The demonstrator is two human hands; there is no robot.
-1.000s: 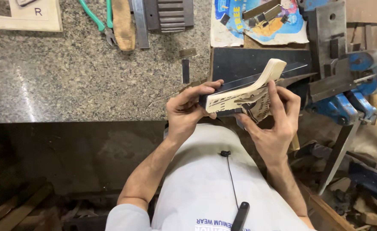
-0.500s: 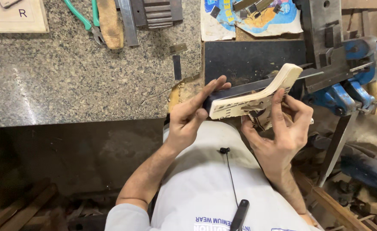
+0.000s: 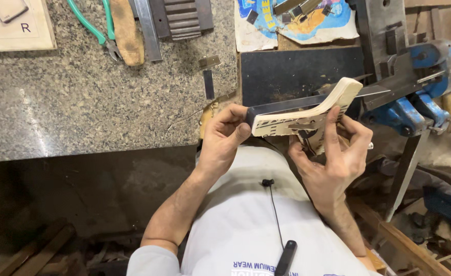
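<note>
Pale wooden piece (image 3: 307,113) held above the lap beside the granite desk (image 3: 92,102), left hand (image 3: 224,138) grip pinching its end, right hand (image 3: 338,156) grip clasping its underside — lower carving hidden by fingers, blue vise (image 3: 414,102) partly cut off at right.

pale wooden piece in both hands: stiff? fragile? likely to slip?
Probably stiff: the pale wooden piece keeps its curved shape though the left hand and right hand pinch only its ends. Likely light, since fingertips alone carry it. Its underside looks cut into thin fretwork, so those parts may snap if squeezed. The bare wood seems unlikely to slip.
</note>
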